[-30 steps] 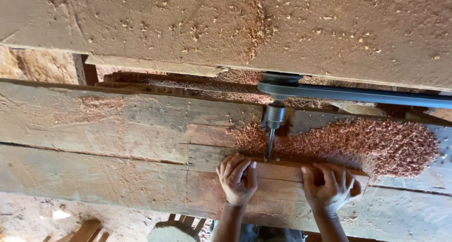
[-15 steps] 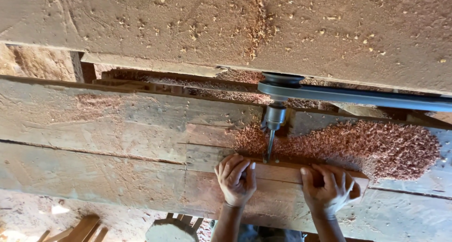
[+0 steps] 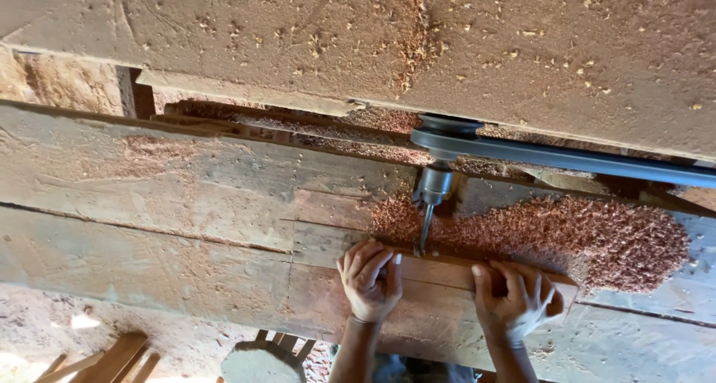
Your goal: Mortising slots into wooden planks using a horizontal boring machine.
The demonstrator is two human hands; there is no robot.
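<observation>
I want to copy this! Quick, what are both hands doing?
Left hand: closed over the wooden piece, pressing it down.
Right hand: closed over the same piece.

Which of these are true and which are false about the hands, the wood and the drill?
1. Both hands, the left hand and the right hand, press on the long reddish wooden strip. True.
2. The grey metal drill bit points at a blue plastic box. False: its tip meets the wooden strip.
3. A heap of reddish wood shavings lies beside the bit. True.
4. The dark drive belt lies broken on the floor. False: it runs around the pulley above the bit.
</observation>
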